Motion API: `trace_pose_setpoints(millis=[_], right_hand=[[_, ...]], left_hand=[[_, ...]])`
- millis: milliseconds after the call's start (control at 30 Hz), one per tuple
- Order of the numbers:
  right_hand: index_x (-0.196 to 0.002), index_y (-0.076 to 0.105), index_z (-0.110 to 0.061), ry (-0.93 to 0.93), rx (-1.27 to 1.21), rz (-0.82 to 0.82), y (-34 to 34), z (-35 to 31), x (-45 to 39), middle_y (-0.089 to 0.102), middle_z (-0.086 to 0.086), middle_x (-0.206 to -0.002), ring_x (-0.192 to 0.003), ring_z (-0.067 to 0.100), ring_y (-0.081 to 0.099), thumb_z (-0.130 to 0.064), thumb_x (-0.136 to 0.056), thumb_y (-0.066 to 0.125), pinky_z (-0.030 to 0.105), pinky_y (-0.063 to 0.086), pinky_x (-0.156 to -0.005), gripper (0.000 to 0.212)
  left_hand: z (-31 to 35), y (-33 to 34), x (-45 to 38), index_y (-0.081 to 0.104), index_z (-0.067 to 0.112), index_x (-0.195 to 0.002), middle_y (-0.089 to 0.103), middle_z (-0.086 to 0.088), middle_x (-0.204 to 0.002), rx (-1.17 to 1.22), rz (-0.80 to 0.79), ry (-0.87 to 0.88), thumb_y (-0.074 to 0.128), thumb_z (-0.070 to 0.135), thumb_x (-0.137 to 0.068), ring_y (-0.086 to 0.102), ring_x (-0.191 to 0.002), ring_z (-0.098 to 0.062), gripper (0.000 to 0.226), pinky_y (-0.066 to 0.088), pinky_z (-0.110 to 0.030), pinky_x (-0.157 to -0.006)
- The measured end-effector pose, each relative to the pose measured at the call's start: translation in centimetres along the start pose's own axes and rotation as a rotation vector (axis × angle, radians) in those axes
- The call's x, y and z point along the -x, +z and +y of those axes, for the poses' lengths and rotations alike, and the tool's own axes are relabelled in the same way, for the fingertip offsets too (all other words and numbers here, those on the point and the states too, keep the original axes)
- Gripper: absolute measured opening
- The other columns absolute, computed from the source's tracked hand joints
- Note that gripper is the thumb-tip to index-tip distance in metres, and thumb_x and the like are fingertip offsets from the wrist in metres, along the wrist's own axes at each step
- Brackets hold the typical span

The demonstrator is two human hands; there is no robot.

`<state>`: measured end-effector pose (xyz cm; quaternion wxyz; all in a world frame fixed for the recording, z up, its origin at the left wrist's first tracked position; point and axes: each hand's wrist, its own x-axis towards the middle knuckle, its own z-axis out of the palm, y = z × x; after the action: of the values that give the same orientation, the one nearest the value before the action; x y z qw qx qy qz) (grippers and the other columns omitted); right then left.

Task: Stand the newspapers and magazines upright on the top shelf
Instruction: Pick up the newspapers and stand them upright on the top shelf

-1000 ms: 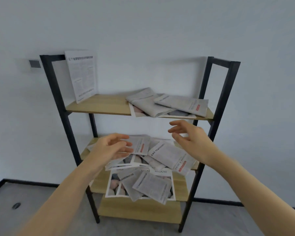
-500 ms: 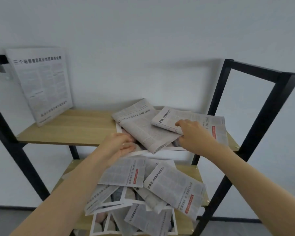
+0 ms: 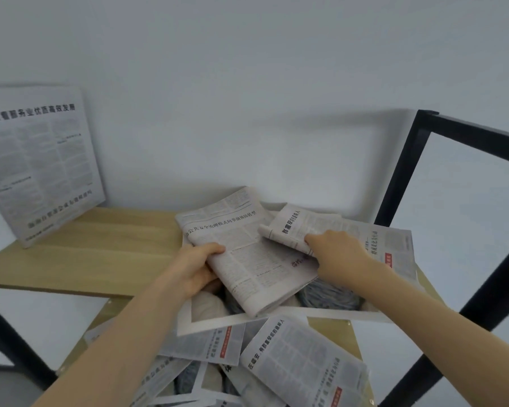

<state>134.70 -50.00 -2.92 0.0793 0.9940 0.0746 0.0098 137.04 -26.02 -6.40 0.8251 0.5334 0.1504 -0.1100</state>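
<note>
One newspaper (image 3: 39,163) stands upright at the left end of the wooden top shelf (image 3: 80,254), leaning on the wall. A pile lies flat at the right end: a folded newspaper (image 3: 247,259) on top of a white-bordered magazine (image 3: 276,318), and a second folded newspaper (image 3: 373,245) to the right. My left hand (image 3: 197,268) grips the left edge of the middle folded newspaper, thumb on top. My right hand (image 3: 335,254) is closed on the folded edge of the right newspaper, lifting that edge a little.
The black metal frame post (image 3: 400,171) rises at the right end of the shelf. The white wall is right behind. On the lower shelf (image 3: 332,327) lie several more newspapers (image 3: 300,362) and magazines in a loose heap.
The view has come closer to the top shelf. My left hand has closed on the middle newspaper's edge, and my right hand has taken hold of the right newspaper's fold.
</note>
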Motion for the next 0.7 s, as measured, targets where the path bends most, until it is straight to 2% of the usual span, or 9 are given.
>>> trace_pose_setpoints(millis=[133, 200, 267, 367, 467, 533, 633, 700], right_hand=[[-0.103, 0.055, -0.013, -0.001, -0.058, -0.027, -0.9, 0.3, -0.8, 0.058, 0.013, -0.109, -0.102, 0.033, 0.058, -0.011, -0.083, 0.049, 0.037, 0.050, -0.078, 0.021], [-0.107, 0.056, -0.012, 0.004, -0.090, 0.013, -1.7, 0.4, -0.7, 0.059, 0.012, -0.109, -0.098, 0.031, 0.058, -0.011, -0.085, 0.047, 0.034, 0.046, -0.075, 0.024], [-0.106, 0.057, -0.015, 0.001, -0.157, 0.114, -3.1, 0.5, -0.5, 0.062, 0.008, -0.101, -0.086, 0.026, 0.057, -0.009, -0.086, 0.045, 0.032, 0.044, -0.069, 0.025], [-0.099, 0.057, -0.016, -0.027, -0.329, 0.305, -6.0, -0.1, -0.2, 0.063, 0.004, -0.089, -0.078, 0.026, 0.054, -0.005, -0.083, 0.048, 0.033, 0.043, -0.064, 0.021], [-0.084, 0.052, -0.014, -0.048, -0.544, 0.457, -8.8, -1.6, -0.3, 0.059, 0.005, -0.076, -0.066, 0.025, 0.050, -0.002, -0.081, 0.049, 0.030, 0.037, -0.051, 0.014], [-0.082, 0.053, -0.011, -0.066, -0.703, 0.536, -10.4, -2.8, -0.8, 0.059, 0.005, -0.073, -0.061, 0.019, 0.050, 0.001, -0.082, 0.048, 0.020, 0.036, -0.042, 0.013], [-0.090, 0.059, -0.009, -0.097, -0.912, 0.635, -11.7, -5.3, -2.0, 0.065, 0.001, -0.080, -0.071, 0.018, 0.058, 0.001, -0.084, 0.048, 0.018, 0.043, -0.052, 0.016], [-0.096, 0.060, -0.012, -0.120, -1.021, 0.678, -12.1, -7.6, -3.0, 0.067, -0.001, -0.085, -0.078, 0.017, 0.060, 0.000, -0.084, 0.050, 0.022, 0.048, -0.062, 0.019]], left_hand=[[-0.1, 1.0, -1.1, 0.059, 0.004, -0.095, 0.067, -0.020, -0.096, 0.046, 0.061, 0.023, 0.055, -0.019, -0.079, 0.066, -0.083, -0.034, 0.028, 0.056, -0.043, -0.067], [0.0, 1.3, -0.9, 0.059, 0.003, -0.100, 0.068, -0.020, -0.102, 0.037, 0.104, 0.105, 0.059, -0.020, -0.076, 0.066, -0.086, -0.033, 0.033, 0.055, -0.042, -0.068], [0.7, 1.7, 0.4, 0.059, 0.004, -0.109, 0.069, -0.015, -0.104, -0.056, 0.127, 0.223, 0.064, -0.016, -0.075, 0.068, -0.088, -0.029, 0.040, 0.057, -0.038, -0.068], [3.3, 2.4, 2.9, 0.063, 0.010, -0.101, 0.073, -0.008, -0.096, -0.172, 0.108, 0.453, 0.067, -0.013, -0.076, 0.072, -0.082, -0.021, 0.034, 0.058, -0.032, -0.066], [6.8, 2.2, 5.3, 0.063, 0.020, -0.102, 0.073, 0.003, -0.095, -0.327, 0.133, 0.676, 0.069, -0.005, -0.078, 0.072, -0.082, -0.010, 0.036, 0.057, -0.030, -0.069], [8.9, 1.3, 6.5, 0.060, 0.024, -0.105, 0.071, 0.011, -0.095, -0.449, 0.204, 0.801, 0.071, 0.001, -0.079, 0.070, -0.082, -0.002, 0.037, 0.055, -0.025, -0.069], [11.1, -0.4, 7.6, 0.057, 0.027, -0.108, 0.067, 0.018, -0.096, -0.494, 0.245, 0.938, 0.071, 0.003, -0.080, 0.066, -0.081, 0.008, 0.039, 0.053, -0.016, -0.063], [12.2, -2.0, 7.7, 0.056, 0.025, -0.114, 0.066, 0.020, -0.099, -0.491, 0.257, 0.979, 0.070, 0.002, -0.082, 0.065, -0.087, 0.009, 0.042, 0.054, -0.014, -0.068]])
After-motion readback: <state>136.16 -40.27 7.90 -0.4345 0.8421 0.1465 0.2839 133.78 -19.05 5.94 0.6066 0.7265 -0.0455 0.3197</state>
